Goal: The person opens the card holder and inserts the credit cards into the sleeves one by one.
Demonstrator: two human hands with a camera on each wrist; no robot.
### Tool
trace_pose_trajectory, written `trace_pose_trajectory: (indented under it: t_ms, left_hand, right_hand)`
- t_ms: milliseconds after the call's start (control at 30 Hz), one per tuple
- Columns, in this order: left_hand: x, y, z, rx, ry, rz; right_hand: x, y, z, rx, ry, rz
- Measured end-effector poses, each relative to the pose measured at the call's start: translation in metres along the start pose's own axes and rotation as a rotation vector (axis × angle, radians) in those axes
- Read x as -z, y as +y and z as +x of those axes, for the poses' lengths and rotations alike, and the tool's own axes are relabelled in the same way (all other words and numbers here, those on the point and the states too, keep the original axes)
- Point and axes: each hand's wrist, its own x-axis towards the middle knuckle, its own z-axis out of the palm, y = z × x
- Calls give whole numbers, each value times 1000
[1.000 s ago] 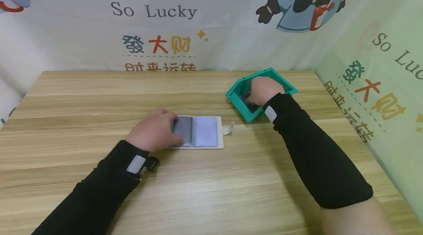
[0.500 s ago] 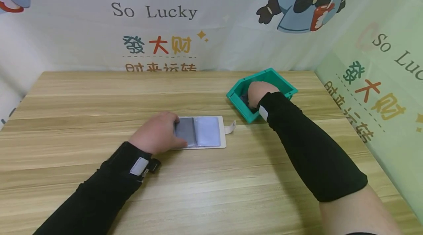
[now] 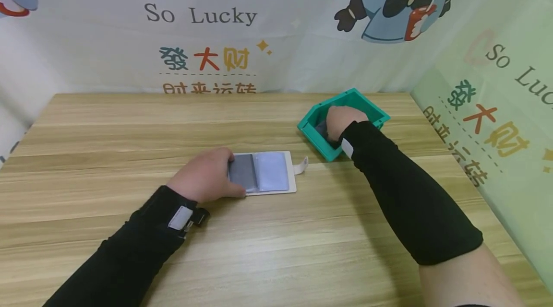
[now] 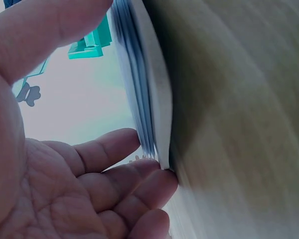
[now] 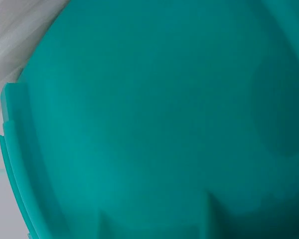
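Hands well apart, at an open booklet [image 3: 272, 171] and a teal bin [image 3: 317, 143].
The left hand [image 3: 200, 176] grips the booklet's left end between thumb and fingers; the right hand [image 3: 343, 121] dips into the bin, fingers hidden, grip impossible to tell. The bin stands beyond the booklet, rightward, on the worktop [image 3: 276, 249].

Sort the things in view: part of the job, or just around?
Apparently in the job:
- left hand, holding the open booklet
- right hand, inside the green bin
- dark contents, unclear

Just around:
- wooden table
- printed backdrop
- black sleeves
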Motion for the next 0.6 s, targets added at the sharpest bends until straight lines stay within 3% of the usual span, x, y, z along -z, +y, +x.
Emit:
trace_pose_trajectory:
  t_ms: [200, 600]
  left_hand:
    - [0, -1, 0, -7, -1, 2]
    - [-2, -4, 1, -26, 20, 18]
  right_hand:
    - [4, 2, 0, 1, 41, 46]
    - [19, 14, -8, 113, 89, 161]
